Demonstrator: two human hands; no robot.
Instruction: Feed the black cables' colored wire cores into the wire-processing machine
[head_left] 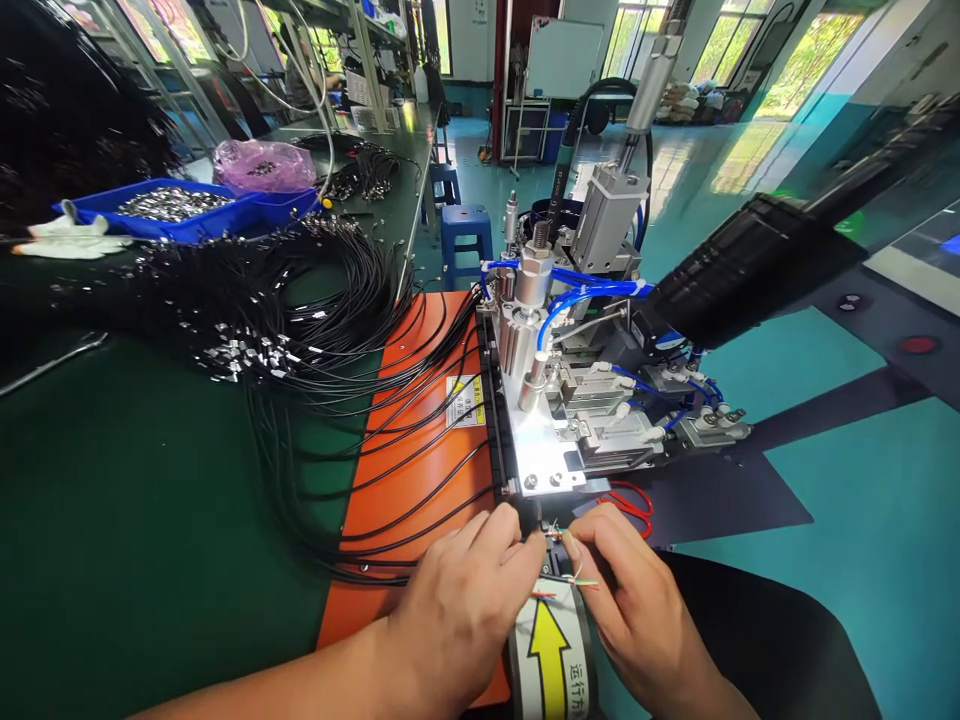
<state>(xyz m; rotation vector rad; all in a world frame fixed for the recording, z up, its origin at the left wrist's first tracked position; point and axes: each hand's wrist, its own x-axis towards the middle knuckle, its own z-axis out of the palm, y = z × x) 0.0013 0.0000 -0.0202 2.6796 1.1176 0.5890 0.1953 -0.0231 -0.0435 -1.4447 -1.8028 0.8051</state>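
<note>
Both hands meet at a small metal fixture (553,562) at the front of a pneumatic machine (541,450). My left hand (474,580) has its fingers bent together at the fixture's left side, over the end of a black cable (382,578). On the right, my right hand (634,590) pinches thin coloured wires (585,583) between thumb and forefinger. More thin wire ends show between the hands. Below the fixture lies a white label with a yellow arrow (551,650). What the left fingertips hold is hidden.
Black cables with metal ends (255,350) cross an orange plate (420,480) from the green table (150,500). Blue trays (165,228) of metal parts stand at the back left. A black cylindrical lamp or tool (742,265) hangs at the right. A blue stool (465,235) stands behind.
</note>
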